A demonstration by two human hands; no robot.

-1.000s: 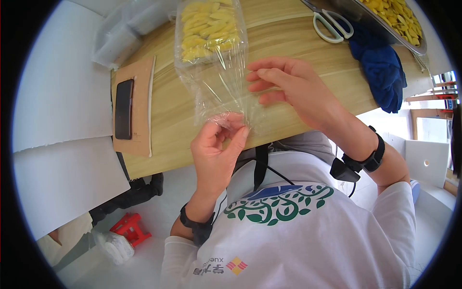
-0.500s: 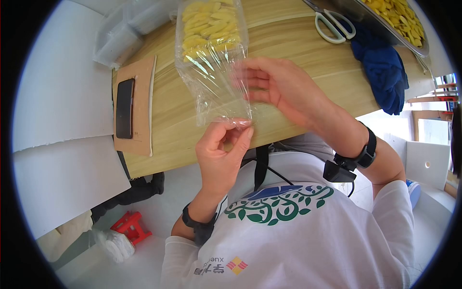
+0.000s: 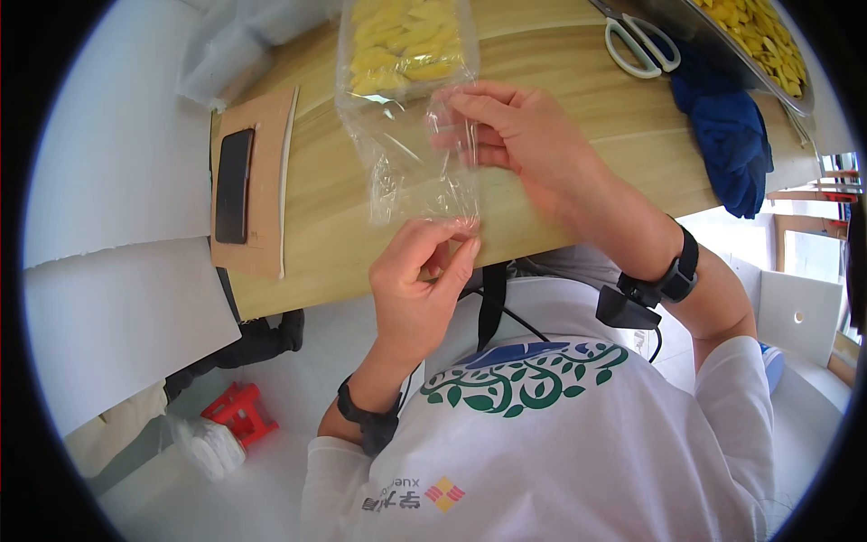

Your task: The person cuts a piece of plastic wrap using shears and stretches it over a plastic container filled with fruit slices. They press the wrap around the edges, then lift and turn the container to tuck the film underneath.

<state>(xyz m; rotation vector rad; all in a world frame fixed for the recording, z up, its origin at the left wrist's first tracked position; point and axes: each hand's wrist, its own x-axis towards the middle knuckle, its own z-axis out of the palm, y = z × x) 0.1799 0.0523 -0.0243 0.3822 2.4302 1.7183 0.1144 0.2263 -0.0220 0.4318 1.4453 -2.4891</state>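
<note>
A clear plastic bag (image 3: 411, 167) stretches toward me over the wooden table, its far part around a clear tray of yellow slices (image 3: 406, 41). With thumb and fingertips, my left hand (image 3: 423, 275) pinches the near right corner of the bag. Farther up the bag's right side, my right hand (image 3: 515, 126) holds the film between thumb and curled fingers, just below the tray. Some of its fingertips show through the plastic.
Left on the table (image 3: 316, 181), a dark phone (image 3: 235, 185) lies on cardboard (image 3: 271, 203). Clear containers (image 3: 226, 63) stand behind it. White-handled scissors (image 3: 632, 54), a blue cloth (image 3: 722, 135) and a metal pan (image 3: 786, 83) of yellow slices are at the right.
My right hand has moved slightly up along the bag's edge, its thumb now against the film. My left hand keeps its pinch. The view has shifted a little.
</note>
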